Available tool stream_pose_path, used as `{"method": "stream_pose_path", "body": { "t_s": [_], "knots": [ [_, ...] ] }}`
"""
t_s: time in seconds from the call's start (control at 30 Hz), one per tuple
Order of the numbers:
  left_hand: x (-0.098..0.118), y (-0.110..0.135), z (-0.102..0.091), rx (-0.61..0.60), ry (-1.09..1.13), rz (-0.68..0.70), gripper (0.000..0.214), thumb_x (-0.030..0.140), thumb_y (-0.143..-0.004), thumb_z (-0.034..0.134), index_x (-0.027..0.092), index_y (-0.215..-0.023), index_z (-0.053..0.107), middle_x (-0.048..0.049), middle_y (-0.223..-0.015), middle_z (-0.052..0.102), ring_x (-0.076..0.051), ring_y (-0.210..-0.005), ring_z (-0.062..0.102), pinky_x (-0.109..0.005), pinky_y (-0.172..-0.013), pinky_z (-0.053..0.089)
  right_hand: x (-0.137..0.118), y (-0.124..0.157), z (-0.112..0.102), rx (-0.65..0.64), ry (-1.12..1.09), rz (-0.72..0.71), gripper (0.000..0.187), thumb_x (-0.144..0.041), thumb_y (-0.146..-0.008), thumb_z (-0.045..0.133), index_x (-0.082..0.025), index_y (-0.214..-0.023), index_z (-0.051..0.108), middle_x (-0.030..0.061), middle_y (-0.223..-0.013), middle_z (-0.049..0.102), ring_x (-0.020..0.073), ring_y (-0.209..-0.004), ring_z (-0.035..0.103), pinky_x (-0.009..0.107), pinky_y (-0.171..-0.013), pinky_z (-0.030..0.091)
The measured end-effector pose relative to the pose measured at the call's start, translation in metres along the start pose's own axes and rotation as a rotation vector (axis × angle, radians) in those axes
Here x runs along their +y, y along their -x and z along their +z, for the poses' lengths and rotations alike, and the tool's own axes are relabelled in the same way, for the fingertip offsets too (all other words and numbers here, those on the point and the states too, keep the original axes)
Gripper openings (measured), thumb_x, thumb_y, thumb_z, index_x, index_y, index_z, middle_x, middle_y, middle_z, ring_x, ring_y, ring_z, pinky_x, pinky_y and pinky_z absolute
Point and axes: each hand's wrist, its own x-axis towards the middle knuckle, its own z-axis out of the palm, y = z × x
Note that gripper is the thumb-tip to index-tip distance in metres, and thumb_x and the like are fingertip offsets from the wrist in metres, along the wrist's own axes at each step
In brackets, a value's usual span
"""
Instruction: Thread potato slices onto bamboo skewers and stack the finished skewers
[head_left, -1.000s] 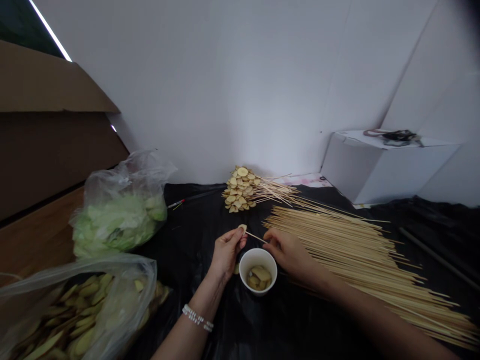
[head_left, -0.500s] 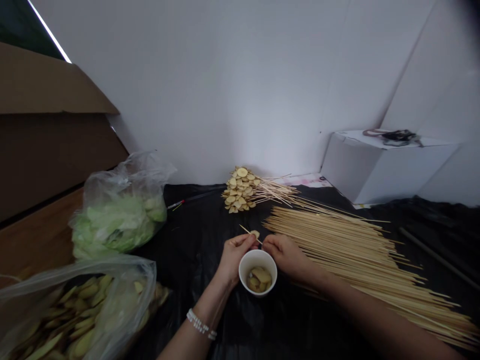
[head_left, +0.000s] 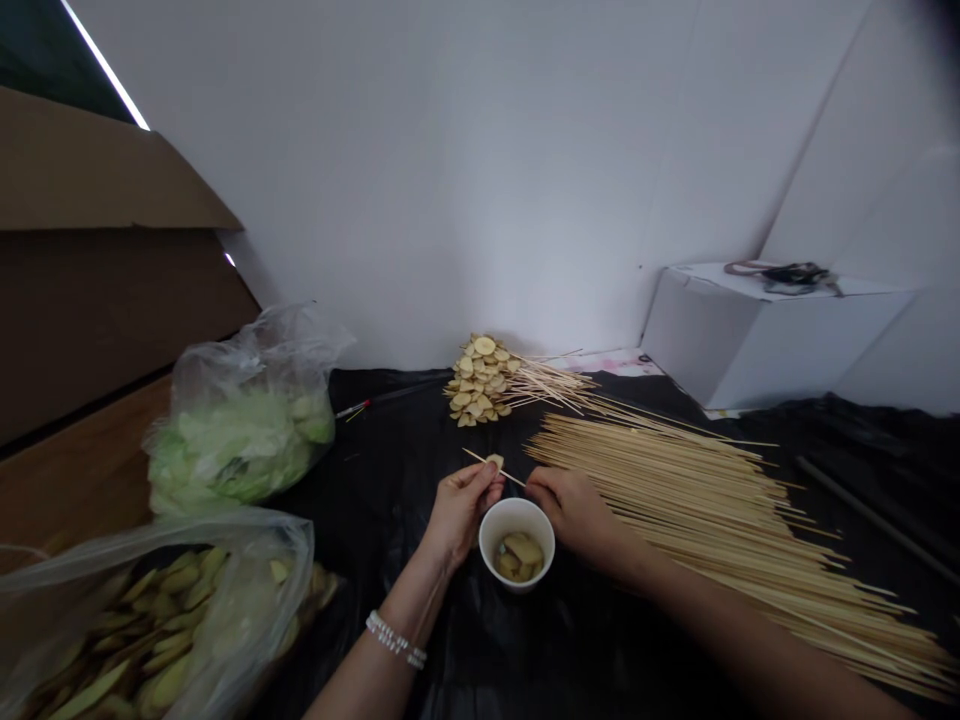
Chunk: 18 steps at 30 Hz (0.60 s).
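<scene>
My left hand (head_left: 459, 515) pinches a small pale yellow slice (head_left: 494, 461) on a thin bamboo skewer (head_left: 499, 471). The skewer's tip sticks out to the left of the slice. My right hand (head_left: 570, 513) holds the skewer's other end between its fingertips. Just below and between my hands stands a white cup (head_left: 517, 503) holding several pale slices. To the right lies a broad spread of loose bamboo skewers (head_left: 712, 520), close to my right hand. A bundle of slice-laden skewers (head_left: 476, 380) lies farther ahead.
Black plastic sheeting (head_left: 600, 640) covers the work surface. At the left are a bag of pale green pieces (head_left: 240, 445) and a bag of yellowish slices (head_left: 150, 620). A white box (head_left: 772, 340) stands at the back right. A cardboard sheet (head_left: 97, 170) rises at the left.
The skewer has slid through the slice, its tip now showing on the left. My hands have come closer together than one second ago, and the slice sits farther along the skewer.
</scene>
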Motion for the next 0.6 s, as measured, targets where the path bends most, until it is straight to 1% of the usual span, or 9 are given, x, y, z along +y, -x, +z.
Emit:
{"method": "stream_pose_path", "body": {
  "t_s": [0.13, 0.27, 0.33, 0.4, 0.43, 0.47, 0.5, 0.53, 0.6],
  "knots": [
    [-0.005, 0.004, 0.003, -0.062, -0.101, -0.018, 0.031, 0.034, -0.057, 0.085, 0.009, -0.067, 0.071, -0.0026, -0.056, 0.065, -0.007, -0.047, 0.054, -0.017, -0.046, 0.041, 0.002, -0.003, 0.007, -0.029, -0.145, 0.070, 0.026, -0.017, -0.086, 0.046, -0.017, -0.065, 0.061, -0.0007, -0.060, 0.060, 0.0111, -0.057, 0.051, 0.021, -0.053, 0.031],
    [-0.008, 0.003, 0.004, -0.063, -0.094, -0.021, 0.031, 0.032, -0.056, 0.086, 0.009, -0.070, 0.071, -0.0026, -0.057, 0.066, -0.008, -0.048, 0.056, -0.017, -0.046, 0.043, 0.007, -0.005, 0.010, 0.001, -0.126, 0.026, 0.026, -0.019, -0.087, 0.046, -0.017, -0.065, 0.060, -0.0008, -0.060, 0.059, 0.0111, -0.057, 0.049, 0.022, -0.054, 0.030],
    [-0.006, 0.000, 0.002, -0.035, -0.025, -0.028, 0.026, 0.027, -0.061, 0.084, 0.009, -0.075, 0.072, -0.0027, -0.059, 0.067, -0.008, -0.049, 0.057, -0.016, -0.048, 0.046, 0.009, -0.005, 0.008, 0.034, -0.114, 0.006, 0.026, -0.020, -0.088, 0.045, -0.017, -0.067, 0.061, -0.0002, -0.061, 0.060, 0.0118, -0.058, 0.049, 0.023, -0.056, 0.031],
    [0.001, -0.004, -0.003, 0.007, 0.095, -0.039, 0.019, 0.020, -0.071, 0.076, 0.008, -0.084, 0.072, -0.0051, -0.066, 0.069, -0.008, -0.055, 0.061, -0.017, -0.056, 0.051, 0.011, -0.004, 0.003, 0.086, -0.100, 0.007, 0.026, -0.021, -0.088, 0.045, -0.018, -0.068, 0.061, 0.0004, -0.062, 0.060, 0.0127, -0.058, 0.050, 0.023, -0.057, 0.032],
    [0.005, -0.005, -0.006, 0.024, 0.172, -0.046, 0.016, 0.017, -0.076, 0.070, 0.007, -0.089, 0.071, -0.0075, -0.072, 0.071, -0.010, -0.061, 0.065, -0.018, -0.063, 0.054, 0.012, -0.004, 0.001, 0.111, -0.095, 0.009, 0.026, -0.022, -0.088, 0.045, -0.018, -0.068, 0.061, 0.0006, -0.062, 0.060, 0.0131, -0.059, 0.050, 0.024, -0.058, 0.033],
    [0.010, -0.006, -0.009, 0.028, 0.254, -0.059, 0.017, 0.014, -0.080, 0.063, 0.006, -0.094, 0.070, -0.0098, -0.079, 0.071, -0.012, -0.068, 0.067, -0.022, -0.070, 0.056, 0.012, -0.004, -0.001, 0.129, -0.093, 0.011, 0.025, -0.022, -0.088, 0.045, -0.018, -0.068, 0.060, 0.0007, -0.062, 0.060, 0.0134, -0.059, 0.051, 0.024, -0.058, 0.033],
    [0.015, -0.007, -0.013, 0.009, 0.341, -0.071, 0.022, 0.008, -0.081, 0.056, 0.006, -0.099, 0.068, -0.0121, -0.086, 0.072, -0.015, -0.077, 0.069, -0.026, -0.078, 0.056, 0.012, -0.004, -0.003, 0.136, -0.093, 0.011, 0.026, -0.022, -0.088, 0.045, -0.018, -0.068, 0.060, 0.0008, -0.061, 0.060, 0.0136, -0.059, 0.051, 0.024, -0.058, 0.033],
    [0.018, -0.008, -0.016, -0.024, 0.417, -0.074, 0.032, 0.001, -0.077, 0.049, 0.006, -0.104, 0.066, -0.0144, -0.095, 0.071, -0.018, -0.088, 0.069, -0.030, -0.085, 0.055, 0.012, -0.004, -0.004, 0.134, -0.093, 0.008, 0.026, -0.023, -0.088, 0.045, -0.018, -0.067, 0.060, 0.0008, -0.061, 0.059, 0.0137, -0.059, 0.051, 0.024, -0.058, 0.033],
    [0.023, -0.008, -0.023, -0.085, 0.492, -0.074, 0.056, -0.010, -0.063, 0.040, 0.005, -0.113, 0.061, -0.0168, -0.107, 0.068, -0.022, -0.105, 0.065, -0.035, -0.094, 0.052, 0.012, -0.003, -0.003, 0.117, -0.088, -0.008, 0.026, -0.023, -0.089, 0.045, -0.018, -0.068, 0.059, 0.0006, -0.061, 0.059, 0.0137, -0.058, 0.051, 0.024, -0.057, 0.033]
  ]
}}
